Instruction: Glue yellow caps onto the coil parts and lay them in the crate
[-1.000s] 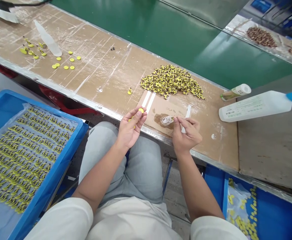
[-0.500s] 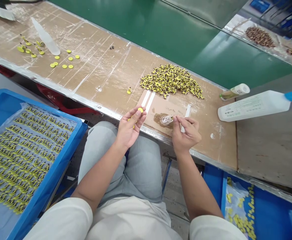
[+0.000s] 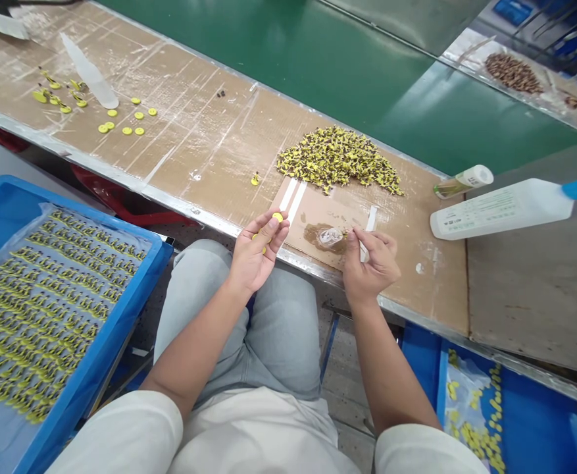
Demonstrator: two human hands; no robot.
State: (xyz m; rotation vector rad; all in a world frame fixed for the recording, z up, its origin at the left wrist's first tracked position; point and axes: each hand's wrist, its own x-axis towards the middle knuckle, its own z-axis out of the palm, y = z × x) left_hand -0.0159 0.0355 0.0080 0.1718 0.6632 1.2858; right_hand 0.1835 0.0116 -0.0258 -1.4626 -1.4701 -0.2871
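Observation:
My left hand (image 3: 256,253) is raised over the table's front edge, with a round yellow disc (image 3: 277,216) between thumb and fingers and more yellow discs against the palm. Pinched together, the fingertips of my right hand (image 3: 371,263) are just right of a small clear dish (image 3: 329,237), which sits on a wet brown patch of a cardboard piece (image 3: 312,209). Whatever small piece they hold is too tiny to make out. Behind the cardboard lies a heap of small yellow and dark brown pieces (image 3: 340,158). One small figure (image 3: 255,178) stands left of it.
Loose yellow discs (image 3: 127,131), several figures and a white pointed bottle (image 3: 91,74) lie at the table's left. A large bottle with blue cap (image 3: 505,207) and a small tube (image 3: 463,182) lie right. Blue trays (image 3: 157,253) flank my legs, the left one holding rows of figures.
My right hand has moved slightly right, away from the clear dish. My left hand has stayed where it was with the yellow discs.

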